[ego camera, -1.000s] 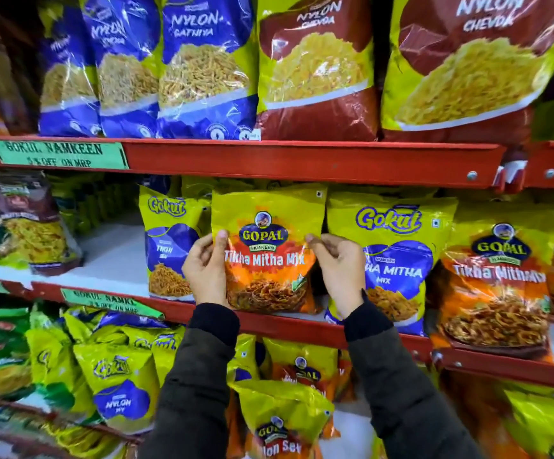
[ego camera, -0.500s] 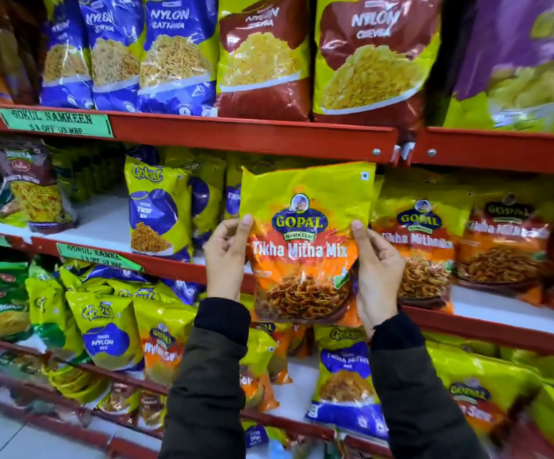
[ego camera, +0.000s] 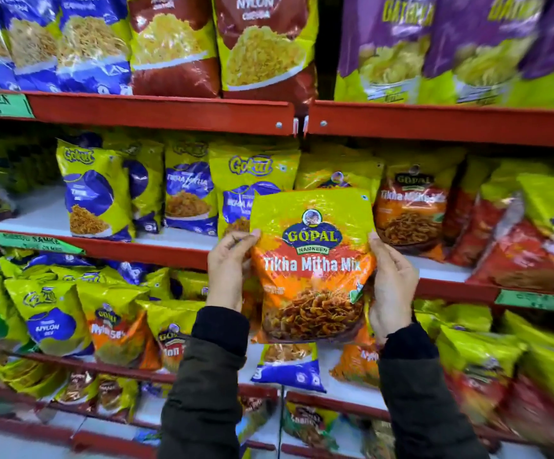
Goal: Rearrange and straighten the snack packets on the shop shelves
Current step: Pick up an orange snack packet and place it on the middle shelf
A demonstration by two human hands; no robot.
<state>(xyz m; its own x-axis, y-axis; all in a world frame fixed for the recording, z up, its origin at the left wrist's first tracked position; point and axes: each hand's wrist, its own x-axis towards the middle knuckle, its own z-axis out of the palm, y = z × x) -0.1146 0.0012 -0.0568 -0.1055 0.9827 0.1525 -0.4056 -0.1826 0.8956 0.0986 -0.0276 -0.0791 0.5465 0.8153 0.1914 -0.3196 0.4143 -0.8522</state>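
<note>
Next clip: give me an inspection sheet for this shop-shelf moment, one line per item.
Surface: red metal shelf edges, white shelf boards.
Job's things: yellow-orange Gopal Tikha Mitha Mix packet held upright in front of the middle shelf.
Clutter: blue-yellow Gokul packets leaning unevenly; lower rows jumbled.
Grippers: left hand and right hand each grip a packet side.
Cables: nothing seen.
Surroundings: green price labels; right side blurred.

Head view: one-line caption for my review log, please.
Both hands, left and right, hold a Gopal packet upright before the middle shelf.
</note>
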